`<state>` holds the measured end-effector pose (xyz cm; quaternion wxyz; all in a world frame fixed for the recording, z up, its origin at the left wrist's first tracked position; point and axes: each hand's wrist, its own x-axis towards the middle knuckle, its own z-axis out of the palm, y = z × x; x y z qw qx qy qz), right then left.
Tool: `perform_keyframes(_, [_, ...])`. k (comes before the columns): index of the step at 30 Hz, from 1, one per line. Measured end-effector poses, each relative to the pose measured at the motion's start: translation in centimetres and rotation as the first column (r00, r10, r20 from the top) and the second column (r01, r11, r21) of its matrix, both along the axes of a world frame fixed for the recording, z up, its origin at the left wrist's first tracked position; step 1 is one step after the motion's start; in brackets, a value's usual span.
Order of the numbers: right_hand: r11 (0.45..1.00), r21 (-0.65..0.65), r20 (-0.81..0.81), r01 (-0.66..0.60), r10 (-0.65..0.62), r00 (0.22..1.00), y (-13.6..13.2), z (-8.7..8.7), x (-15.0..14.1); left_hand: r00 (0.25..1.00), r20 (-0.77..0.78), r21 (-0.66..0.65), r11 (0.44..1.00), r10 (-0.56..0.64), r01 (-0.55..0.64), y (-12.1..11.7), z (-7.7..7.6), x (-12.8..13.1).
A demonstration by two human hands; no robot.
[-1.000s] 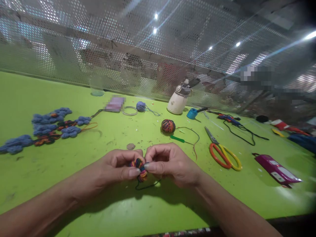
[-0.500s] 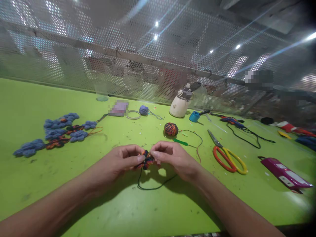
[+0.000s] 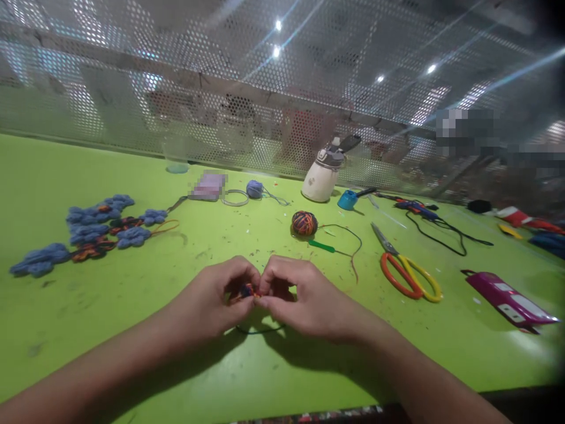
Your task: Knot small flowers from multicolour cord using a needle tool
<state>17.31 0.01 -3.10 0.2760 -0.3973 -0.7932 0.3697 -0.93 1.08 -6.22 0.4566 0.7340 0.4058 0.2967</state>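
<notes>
Between my hands is a small crocheted piece (image 3: 248,290) of multicoloured yarn, mostly hidden by my fingers. My left hand (image 3: 212,297) is closed around it, thumb and fingers pinching its edge. My right hand (image 3: 304,297) pinches the same piece from the other side, its fingertips touching the left ones. A dark yarn strand (image 3: 260,332) loops below the hands, over the table. Just beyond lies a multicoloured yarn ball (image 3: 304,224), with a green-handled crochet hook (image 3: 322,245) beside it.
Blue and orange-black crocheted flowers (image 3: 90,234) lie at the left. Orange-and-yellow-handled scissors (image 3: 404,271) and a magenta power strip (image 3: 512,301) are at the right. Farther back stand a white bottle (image 3: 320,178), a small purple yarn ball (image 3: 254,189) and a glue gun (image 3: 417,208).
My hands have closed in, with fingertips meeting and more curled over the crocheted piece, so less of it shows. The view has shifted slightly.
</notes>
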Motion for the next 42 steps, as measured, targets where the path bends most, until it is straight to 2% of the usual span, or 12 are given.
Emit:
perform_keyframes(3, [0.999, 0.029, 0.019, 0.033, -0.034, 0.999, 0.0, -0.1, 0.0, 0.997, -0.071, 0.075, 0.997, 0.027, -0.021, -0.1, 0.4, 0.0])
perform_keyframes(7, [0.988, 0.135, 0.033, 0.071, -0.076, 0.997, 0.1, -0.2, 0.0, 0.998, -0.046, 0.066, 0.997, 0.038, -0.035, 0.2, 0.6, -0.1])
perform_keyframes(10, [0.989, 0.123, 0.036, 0.077, -0.082, 0.996, 0.2, -0.3, -0.1, 0.999, -0.040, 0.056, 0.998, 0.025, -0.023, 0.2, 0.5, -0.2])
perform_keyframes(13, [0.993, -0.010, 0.001, 0.116, -0.116, 0.993, 0.2, -0.4, -0.2, 0.996, -0.081, 0.111, 0.994, 0.032, -0.023, 0.2, 0.5, -0.3])
perform_keyframes(16, [0.950, -0.310, -0.158, 0.039, -0.092, 0.983, 0.4, -0.4, 0.0, 0.993, -0.119, 0.183, 0.983, 0.013, 0.009, 0.2, 0.8, -0.5])
perform_keyframes(19, [0.812, -0.532, -0.386, -0.240, 0.019, 0.922, 0.7, -0.6, 0.7, 0.997, -0.008, 0.063, 0.995, -0.076, 0.076, 0.4, 1.1, -0.9])
perform_keyframes(23, [0.663, -0.562, -0.548, -0.494, 0.149, 0.823, 1.2, -0.9, 1.6, 0.944, 0.265, -0.185, 0.951, -0.196, 0.250, 0.3, 1.5, -1.3])
perform_keyframes(25, [0.646, -0.564, -0.564, -0.514, 0.153, 0.812, 1.2, -1.0, 1.6, 0.941, 0.259, -0.189, 0.944, -0.217, 0.270, 0.3, 1.5, -1.3])
perform_keyframes(31, [0.648, -0.582, -0.563, -0.491, 0.116, 0.819, 0.9, -1.2, 1.3, 0.984, 0.030, 0.029, 0.984, -0.178, 0.177, 0.4, 1.4, -1.5])
perform_keyframes(34, [0.639, -0.585, -0.578, -0.500, 0.104, 0.809, 1.2, -1.5, 1.3, 0.980, 0.093, -0.054, 0.982, -0.177, 0.182, 0.4, 1.2, -1.5])
perform_keyframes(39, [0.613, -0.580, -0.639, -0.536, 0.065, 0.766, 2.1, -2.1, 1.5, 0.904, 0.399, -0.278, 0.918, -0.157, 0.283, 0.3, 0.6, -1.2])
perform_keyframes(42, [0.622, -0.577, -0.670, -0.530, 0.011, 0.742, 2.2, -2.4, 1.4, 0.896, 0.437, -0.370, 0.892, -0.078, 0.258, 0.3, 0.4, -1.0])
